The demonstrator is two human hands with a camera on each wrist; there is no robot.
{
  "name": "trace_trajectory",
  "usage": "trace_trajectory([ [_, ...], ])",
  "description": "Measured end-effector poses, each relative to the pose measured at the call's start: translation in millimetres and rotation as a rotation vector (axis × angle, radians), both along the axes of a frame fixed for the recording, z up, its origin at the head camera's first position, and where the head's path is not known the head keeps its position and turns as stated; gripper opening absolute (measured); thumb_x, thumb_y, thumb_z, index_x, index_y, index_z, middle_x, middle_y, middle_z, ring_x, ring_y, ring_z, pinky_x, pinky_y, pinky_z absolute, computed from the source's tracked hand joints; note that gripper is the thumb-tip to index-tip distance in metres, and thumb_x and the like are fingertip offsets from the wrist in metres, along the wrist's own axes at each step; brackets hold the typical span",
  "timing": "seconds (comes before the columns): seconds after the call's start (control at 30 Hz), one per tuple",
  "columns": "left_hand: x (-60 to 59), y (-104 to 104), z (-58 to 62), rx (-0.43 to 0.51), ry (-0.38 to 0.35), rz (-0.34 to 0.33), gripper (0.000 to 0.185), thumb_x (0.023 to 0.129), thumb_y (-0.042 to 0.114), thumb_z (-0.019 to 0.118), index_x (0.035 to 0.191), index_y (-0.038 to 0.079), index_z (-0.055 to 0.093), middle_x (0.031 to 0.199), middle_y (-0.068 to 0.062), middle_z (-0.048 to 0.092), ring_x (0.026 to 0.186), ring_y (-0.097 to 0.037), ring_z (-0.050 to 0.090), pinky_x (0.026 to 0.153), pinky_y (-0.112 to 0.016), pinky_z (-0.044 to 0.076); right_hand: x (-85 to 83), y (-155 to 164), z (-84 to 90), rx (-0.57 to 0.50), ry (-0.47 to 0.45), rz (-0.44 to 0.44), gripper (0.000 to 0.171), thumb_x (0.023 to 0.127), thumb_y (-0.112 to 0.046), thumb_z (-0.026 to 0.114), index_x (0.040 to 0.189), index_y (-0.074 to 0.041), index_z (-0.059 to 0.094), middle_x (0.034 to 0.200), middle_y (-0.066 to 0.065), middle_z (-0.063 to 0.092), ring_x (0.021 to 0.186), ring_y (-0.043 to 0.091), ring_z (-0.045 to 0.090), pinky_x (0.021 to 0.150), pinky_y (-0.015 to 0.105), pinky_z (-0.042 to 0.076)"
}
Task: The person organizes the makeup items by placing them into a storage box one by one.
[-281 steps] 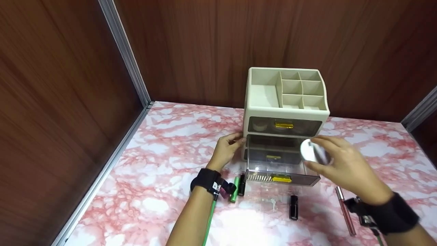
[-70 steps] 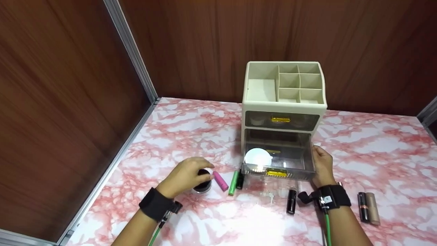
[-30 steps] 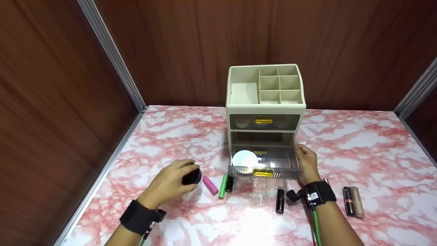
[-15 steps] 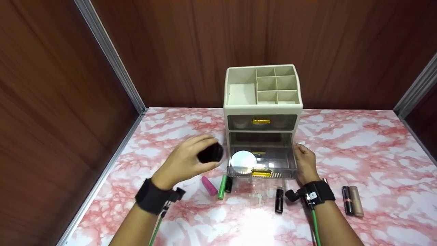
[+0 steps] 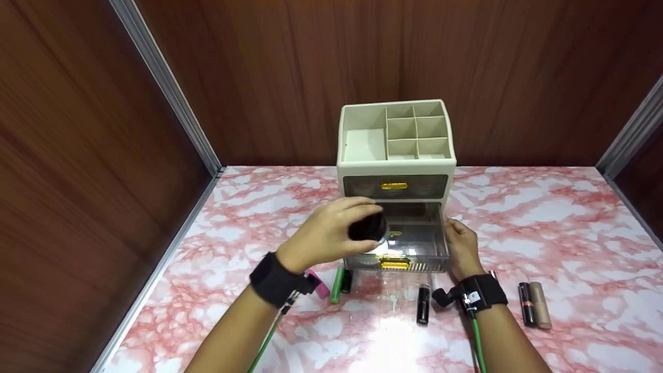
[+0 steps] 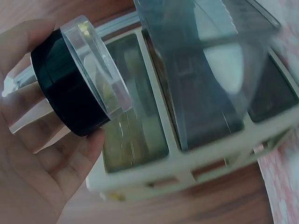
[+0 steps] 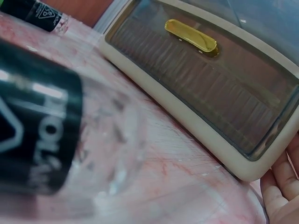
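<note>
My left hand grips a round jar with a black lid and a clear base, holding it over the pulled-out smoky clear drawer. In the left wrist view the jar lies between thumb and fingers, tilted, its clear side away from the palm. A white round thing shows through the drawer there; in the head view the left hand mostly covers it. The cream cosmetics organizer bears this drawer. My right hand rests against the organizer's right side, fingertips partly hidden behind it.
Before the organizer, a pink tube, green tube and black tube lie on the marbled table. A black, clear-ended tube lies nearer. A black tube and beige tube lie far right.
My left hand has lifted the jar off the table and carried it right to above the drawer. Earlier, the white round thing came to lie in the drawer. Lately the right hand has stayed put.
</note>
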State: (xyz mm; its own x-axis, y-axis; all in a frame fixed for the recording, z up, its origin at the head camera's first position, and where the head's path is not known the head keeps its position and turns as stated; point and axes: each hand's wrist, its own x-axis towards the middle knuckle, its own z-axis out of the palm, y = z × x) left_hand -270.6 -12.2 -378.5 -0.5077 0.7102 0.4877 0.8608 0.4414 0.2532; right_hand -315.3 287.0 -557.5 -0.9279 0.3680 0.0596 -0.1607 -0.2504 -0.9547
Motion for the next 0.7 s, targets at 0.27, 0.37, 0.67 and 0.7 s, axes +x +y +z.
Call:
trace_trajectory([
  [0.27, -9.4, 42, 1.5, -0.101, 0.002, 0.024, 0.058, 0.081, 0.045, 0.076, 0.130, 0.016, 0.063, 0.131, -0.002, 0.058, 0.118, -0.015, 0.053, 0.098, -0.029, 0.045, 1.7, -2, 2.2, -0.019, -0.013, 0.018, 0.026, 0.090, -0.032, 0.070, 0.082, -0.008, 0.072, 0.076, 0.002, 0.065, 0.069, 0.014, 0.059, 0.063, 0.025, 0.052],
  [0.37, -13.4, 58, 0.1, -0.121, -0.023, 0.043, 0.058, 0.081, 0.043, 0.077, 0.131, 0.016, 0.062, 0.130, -0.002, 0.059, 0.115, -0.015, 0.055, 0.095, -0.028, 0.046, 2.0, -2, 2.1, -0.035, -0.024, 0.025, 0.026, 0.090, -0.033, 0.070, 0.082, -0.009, 0.072, 0.076, 0.003, 0.067, 0.065, 0.015, 0.062, 0.060, 0.026, 0.054],
  [0.67, -14.4, 91, -10.3, -0.264, -0.071, 0.125, 0.064, 0.083, 0.046, 0.073, 0.137, 0.016, 0.056, 0.133, -0.002, 0.057, 0.111, -0.016, 0.057, 0.090, -0.028, 0.049, 0.1, -2, -0.9, -0.073, 0.025, 0.045, 0.026, 0.089, -0.032, 0.071, 0.086, -0.006, 0.073, 0.076, 0.006, 0.067, 0.064, 0.015, 0.061, 0.059, 0.026, 0.054],
  [0.7, -14.7, 93, -11.3, -0.280, -0.070, 0.128, 0.064, 0.083, 0.046, 0.073, 0.137, 0.016, 0.056, 0.133, -0.002, 0.056, 0.110, -0.016, 0.057, 0.089, -0.028, 0.049, 0.3, -1, -1.3, -0.079, 0.024, 0.050, 0.027, 0.089, -0.032, 0.071, 0.087, -0.005, 0.073, 0.077, 0.006, 0.067, 0.064, 0.016, 0.062, 0.059, 0.026, 0.054],
])
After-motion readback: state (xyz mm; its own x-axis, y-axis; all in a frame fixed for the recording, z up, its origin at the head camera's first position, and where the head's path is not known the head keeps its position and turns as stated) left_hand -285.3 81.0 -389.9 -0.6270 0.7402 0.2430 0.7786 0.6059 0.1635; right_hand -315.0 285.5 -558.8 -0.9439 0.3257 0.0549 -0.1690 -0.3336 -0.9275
